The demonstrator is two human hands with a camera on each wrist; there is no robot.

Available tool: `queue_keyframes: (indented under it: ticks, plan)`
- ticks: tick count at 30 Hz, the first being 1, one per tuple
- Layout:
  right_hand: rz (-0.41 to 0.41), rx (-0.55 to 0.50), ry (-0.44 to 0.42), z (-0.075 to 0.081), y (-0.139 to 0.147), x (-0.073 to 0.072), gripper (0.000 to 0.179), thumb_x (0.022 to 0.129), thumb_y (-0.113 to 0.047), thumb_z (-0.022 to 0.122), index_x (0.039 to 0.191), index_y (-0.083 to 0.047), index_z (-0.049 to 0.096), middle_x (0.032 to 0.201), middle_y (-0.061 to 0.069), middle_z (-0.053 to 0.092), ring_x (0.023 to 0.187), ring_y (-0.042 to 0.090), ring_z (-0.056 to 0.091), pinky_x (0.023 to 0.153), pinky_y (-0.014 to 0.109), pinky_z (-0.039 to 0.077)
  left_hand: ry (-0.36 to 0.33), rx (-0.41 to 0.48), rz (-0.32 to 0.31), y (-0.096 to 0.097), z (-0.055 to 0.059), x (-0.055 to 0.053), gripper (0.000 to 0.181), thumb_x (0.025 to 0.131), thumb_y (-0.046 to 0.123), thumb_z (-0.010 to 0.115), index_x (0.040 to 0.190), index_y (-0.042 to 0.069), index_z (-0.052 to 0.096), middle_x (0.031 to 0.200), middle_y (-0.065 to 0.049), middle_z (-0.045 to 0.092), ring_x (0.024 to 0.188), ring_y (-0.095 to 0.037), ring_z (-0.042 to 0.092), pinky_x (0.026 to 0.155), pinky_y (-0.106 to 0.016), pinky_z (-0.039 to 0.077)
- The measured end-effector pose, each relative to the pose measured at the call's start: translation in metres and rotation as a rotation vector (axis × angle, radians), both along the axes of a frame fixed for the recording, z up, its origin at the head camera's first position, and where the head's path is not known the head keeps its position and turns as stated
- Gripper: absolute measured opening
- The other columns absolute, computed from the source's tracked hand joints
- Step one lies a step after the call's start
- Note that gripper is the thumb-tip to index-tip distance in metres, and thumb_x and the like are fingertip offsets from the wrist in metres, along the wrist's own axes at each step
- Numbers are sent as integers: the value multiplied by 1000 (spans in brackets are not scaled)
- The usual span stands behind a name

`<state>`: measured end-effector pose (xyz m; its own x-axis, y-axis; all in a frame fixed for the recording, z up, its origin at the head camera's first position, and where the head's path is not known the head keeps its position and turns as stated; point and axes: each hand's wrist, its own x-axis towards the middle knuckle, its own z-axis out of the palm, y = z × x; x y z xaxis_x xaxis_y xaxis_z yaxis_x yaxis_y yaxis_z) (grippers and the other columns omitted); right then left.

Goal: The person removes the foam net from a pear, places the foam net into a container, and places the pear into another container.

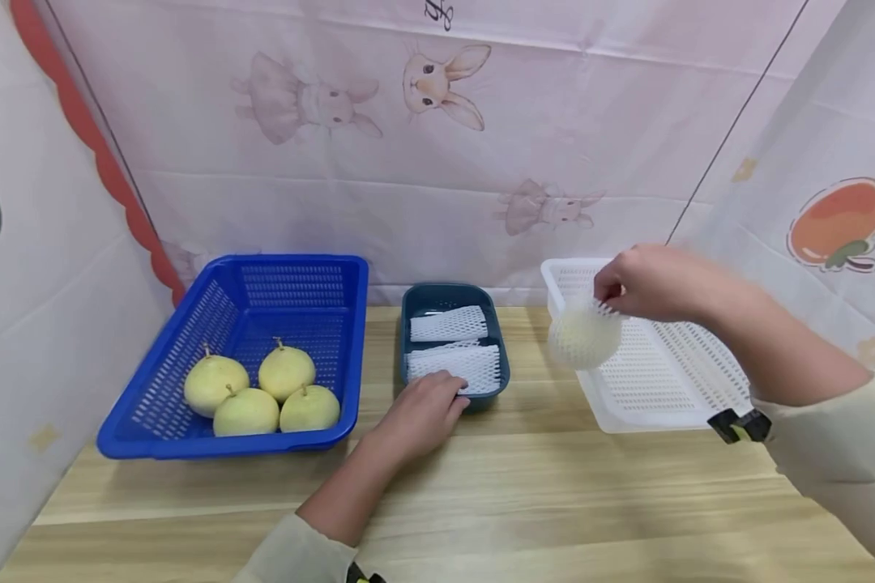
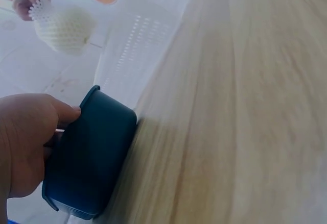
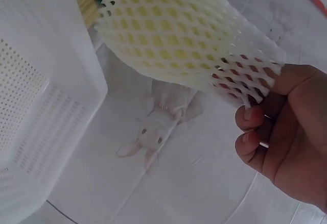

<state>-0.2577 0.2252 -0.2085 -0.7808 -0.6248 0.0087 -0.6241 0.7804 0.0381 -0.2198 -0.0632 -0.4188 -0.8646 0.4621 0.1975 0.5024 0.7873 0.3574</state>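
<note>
Held up by my right hand (image 1: 645, 283) is a pear in a white foam net (image 1: 586, 334), near the left side of the white basket. The fingers pinch the loose end of the net, and the pale yellow fruit (image 3: 168, 27) shows through its mesh. My left hand (image 1: 423, 413) lies over the near rim of the small dark green basket (image 2: 94, 155), its thumb at the rim. Its other fingertips are hidden inside, beside the flat white foam nets (image 1: 474, 364). Another foam net (image 1: 448, 324) lies farther back in that basket.
On the left, a blue basket (image 1: 236, 450) holds several bare yellow-green pears (image 1: 246, 413). The white basket (image 1: 649, 389) stands right on the wooden table (image 1: 525, 502). A printed cloth (image 1: 437, 202) hangs behind and at both sides.
</note>
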Motion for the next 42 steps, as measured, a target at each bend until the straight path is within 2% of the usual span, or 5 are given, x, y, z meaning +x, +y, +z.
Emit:
queue_keyframes:
  ticks: [6,14,22,30,42]
  plan:
    - [205,-21,51,-16,-25,26,23,78,-2,75,72,-23,70,71,-14,65,65,2,56,63,28,52,66,209,-48,5,9,7,40,100,35,57,131,10,60,125,-3,64,119,-18,58,103,-37,47]
    - [327,-48,31,-44,-56,53,20,80,-4,75,73,-23,71,70,-15,64,62,-1,51,59,22,49,-155,406,-153,13,25,33,91,83,64,66,155,23,28,152,2,41,140,-14,38,113,-42,38]
    - [428,-147,24,-77,-78,62,19,79,-4,73,73,-22,70,69,-15,61,62,-2,49,58,18,46,-214,426,-156,6,22,50,91,79,60,74,153,33,28,153,9,39,139,-13,39,111,-45,40]
    - [385,-225,14,-110,-97,63,15,83,-9,73,76,-23,73,73,-16,66,66,-3,55,63,19,49,-233,428,-150,-10,9,52,68,83,52,73,143,36,45,143,17,49,133,-5,45,110,-37,41]
    - [254,-309,-54,-132,-106,65,16,81,-5,71,78,-21,73,75,-15,68,68,-2,58,65,21,51,-271,399,-151,-17,3,47,51,92,48,66,138,35,51,137,16,54,128,-5,50,108,-36,43]
